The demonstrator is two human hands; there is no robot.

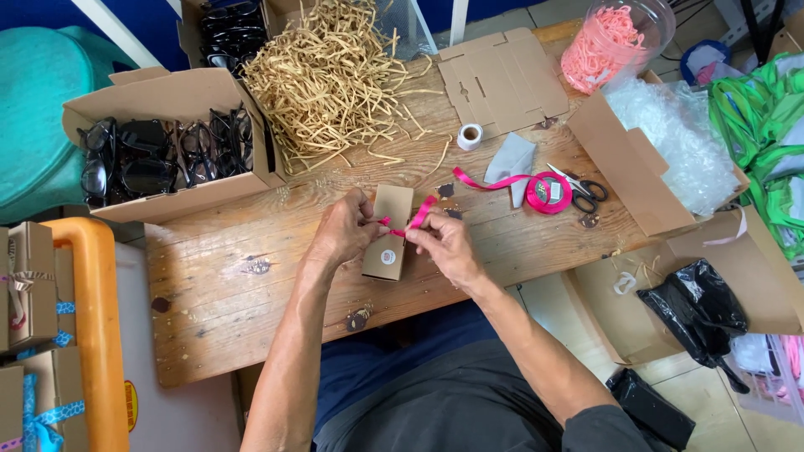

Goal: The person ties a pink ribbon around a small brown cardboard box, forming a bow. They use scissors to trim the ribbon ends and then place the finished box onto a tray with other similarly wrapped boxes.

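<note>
1. A small brown cardboard box (388, 231) lies flat on the wooden bench (251, 276), between the two hands and partly under their fingers. It bears a round white sticker near the end closest to the person.
2. The left hand (342, 230) rests at the box's left edge, thumb and forefinger pressed together on a pink ribbon (416, 216) that crosses the box.
3. The right hand (448, 245) sits at the box's right edge, its fingertips pinching the other part of the same ribbon, which rises in a short loop just above the knuckles.
4. The box looks light and thin-walled, likely to dent under a hard squeeze; its long edges seem the safest hold.
5. The ribbon looks soft, limp and smooth, so it would probably slip unless pinched close to where the strands cross.
6. Beyond the right hand, well apart, lie a spool of pink ribbon (548, 192), scissors (582, 189), a roll of tape (470, 136) and a grey cloth (511, 161).
7. Beyond both hands lie a heap of tan paper shreds (331, 75) and a flattened carton (502, 79).
8. Up and left of the left hand stands an open box of dark glasses (163, 155).
</note>
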